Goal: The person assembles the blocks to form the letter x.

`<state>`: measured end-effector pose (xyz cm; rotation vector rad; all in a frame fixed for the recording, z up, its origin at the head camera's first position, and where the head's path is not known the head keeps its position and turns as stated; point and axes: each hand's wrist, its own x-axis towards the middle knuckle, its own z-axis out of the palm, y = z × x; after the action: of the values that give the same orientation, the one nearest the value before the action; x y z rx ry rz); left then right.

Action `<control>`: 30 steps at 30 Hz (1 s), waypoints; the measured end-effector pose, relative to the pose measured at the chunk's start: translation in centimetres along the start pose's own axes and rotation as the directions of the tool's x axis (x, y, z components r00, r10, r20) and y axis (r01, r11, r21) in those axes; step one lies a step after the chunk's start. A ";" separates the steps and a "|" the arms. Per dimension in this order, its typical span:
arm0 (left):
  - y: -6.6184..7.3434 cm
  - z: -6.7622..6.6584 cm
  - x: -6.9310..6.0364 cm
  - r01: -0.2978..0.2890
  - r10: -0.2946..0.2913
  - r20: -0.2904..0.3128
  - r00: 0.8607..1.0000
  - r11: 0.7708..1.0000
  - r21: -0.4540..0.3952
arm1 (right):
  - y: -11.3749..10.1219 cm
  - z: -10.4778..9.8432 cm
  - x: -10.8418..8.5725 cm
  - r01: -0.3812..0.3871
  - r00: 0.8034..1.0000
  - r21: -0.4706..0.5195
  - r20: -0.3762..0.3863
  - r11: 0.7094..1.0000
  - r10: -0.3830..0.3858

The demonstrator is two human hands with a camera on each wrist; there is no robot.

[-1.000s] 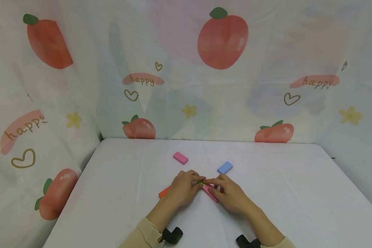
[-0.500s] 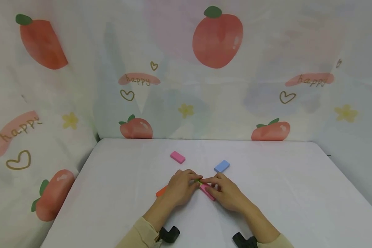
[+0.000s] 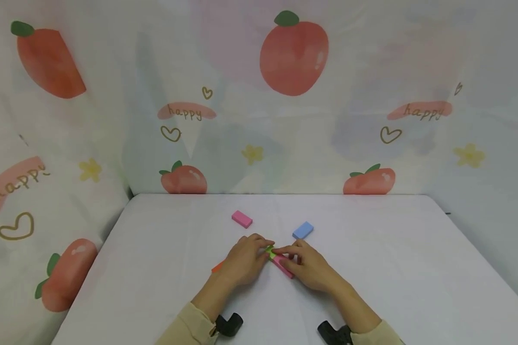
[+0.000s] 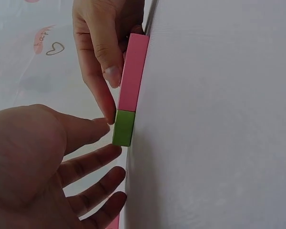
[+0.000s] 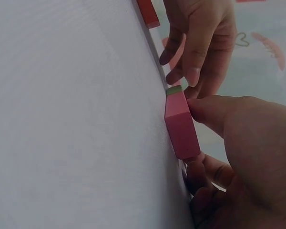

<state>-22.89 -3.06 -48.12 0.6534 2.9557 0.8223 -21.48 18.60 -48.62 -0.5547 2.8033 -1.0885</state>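
Observation:
In the head view a pink rectangular block (image 3: 283,266) lies slanted on the white table, with a shorter green block (image 3: 270,252) against its far end. My right hand (image 3: 312,268) pinches the pink block between thumb and fingers, its index finger reaching along to the green one. At the green end is my left hand (image 3: 246,258), thumb and fingers spread. Seen from the left wrist, its index fingertip touches or nearly touches the end of the green block (image 4: 124,128), and a thin gap shows beside the thumb. An orange block (image 3: 217,267) is partly hidden behind the left hand.
Another pink block (image 3: 242,219) lies farther back on the white table (image 3: 371,249). A blue block (image 3: 303,230) rests just beyond the right hand. Behind the table hangs a printed cloth (image 3: 224,62). Black wrist devices (image 3: 229,325) sit at both cuffs.
The whole head view has shifted slightly, so things appear farther left. More of the green block shows between the hands, as the left fingers have eased back a little. The right hand keeps its hold.

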 end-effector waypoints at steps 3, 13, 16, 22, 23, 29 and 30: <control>-0.1 -0.1 -0.1 0.006 -0.006 0.007 1.000 1.000 0.002 | 0.0 0.1 0.1 -0.006 1.000 0.007 0.004 1.000 0.006; 0.0 -1.1 -0.2 0.014 -0.014 0.013 1.000 1.000 -0.012 | 0.0 0.0 0.2 -0.048 0.999 0.021 0.016 0.999 0.048; 0.0 -1.4 -0.2 0.034 -0.034 0.020 0.999 0.999 -0.013 | 0.0 0.0 0.3 -0.042 0.999 0.017 0.012 0.999 0.042; -0.1 -1.9 -0.4 0.067 -0.066 0.041 0.997 0.997 -0.032 | 0.1 0.1 0.3 -0.030 1.000 0.004 0.000 1.000 0.030; -0.2 -2.0 -0.5 0.070 -0.069 0.041 0.997 0.997 -0.035 | 0.1 0.1 0.3 -0.030 1.000 0.002 -0.001 1.000 0.030; -0.4 -2.7 -1.1 0.086 -0.085 0.043 0.995 0.996 -0.036 | -0.1 0.1 0.2 -0.048 0.999 0.008 0.000 0.999 0.048; -0.4 -2.8 -1.2 0.088 -0.087 0.046 0.995 0.995 -0.036 | -0.1 0.1 0.2 -0.051 0.999 0.011 0.001 0.999 0.051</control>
<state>-22.28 -5.29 -46.01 0.5287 2.8982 0.8436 -21.61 18.38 -48.61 -0.4797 2.7924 -1.0927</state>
